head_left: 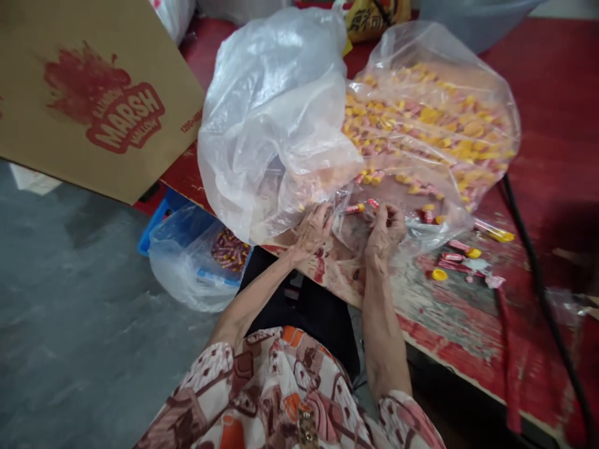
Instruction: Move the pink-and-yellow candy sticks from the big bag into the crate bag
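My left hand (314, 231) is at the near edge of a cloudy white plastic bag (276, 118); its fingers are bent and pressed together, their tips hidden. To its right my right hand (386, 234) has its fingers curled in a pinch at the mouth of a clear bag (472, 68), and what they hold cannot be made out. Many small pink-red tubes with yellow caps fill this bag. Between the hands lies one small red tube with a yellow cap (354, 208). A small red piece (373, 203) shows close to my right fingertips.
Loose tubes (453, 257), a yellow cap (439, 274) and a clear tube with a yellow end (495, 231) lie on the worn red table (552, 125). A black cable (528, 249) crosses it. Left are a cardboard box (154, 156) and, below, a blue crate (148, 232) lined with plastic.
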The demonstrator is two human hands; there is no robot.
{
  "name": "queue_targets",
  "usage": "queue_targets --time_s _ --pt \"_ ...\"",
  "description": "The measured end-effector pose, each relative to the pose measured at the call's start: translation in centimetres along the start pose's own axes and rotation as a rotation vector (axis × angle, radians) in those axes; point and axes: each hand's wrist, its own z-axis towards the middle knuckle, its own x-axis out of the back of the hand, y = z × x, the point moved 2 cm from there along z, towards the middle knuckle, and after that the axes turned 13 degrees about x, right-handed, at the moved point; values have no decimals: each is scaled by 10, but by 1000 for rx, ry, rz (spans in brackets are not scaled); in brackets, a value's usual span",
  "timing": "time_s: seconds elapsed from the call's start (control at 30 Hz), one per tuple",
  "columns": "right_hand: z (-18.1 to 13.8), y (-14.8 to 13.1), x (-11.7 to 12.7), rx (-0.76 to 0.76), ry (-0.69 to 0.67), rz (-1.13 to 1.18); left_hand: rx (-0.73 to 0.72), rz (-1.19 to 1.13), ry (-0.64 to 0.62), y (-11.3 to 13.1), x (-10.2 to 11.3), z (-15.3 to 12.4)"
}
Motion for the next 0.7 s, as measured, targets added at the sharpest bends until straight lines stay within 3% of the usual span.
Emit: queue_targets --time_s 0.13,0.27,0.4,0.53,0.6,0.7 --pt "1 7 -4 -47 39 83 -42 4 20 23 -11 17" --pt "-1 8 -7 -56 38 94 -26 61 -99 40 -20 34" --pt "0 13 -8 -58 30 79 -48 -57 -44 38 9 31" --pt "-1 16 -11 -73 38 147 -98 76 -11 28 44 13" --pt "-2 15 -13 -73 22 153 -112 167 -48 24 47 4" --pt "-5 13 -13 -65 -25 129 -92 243 -95 22 32 -5"
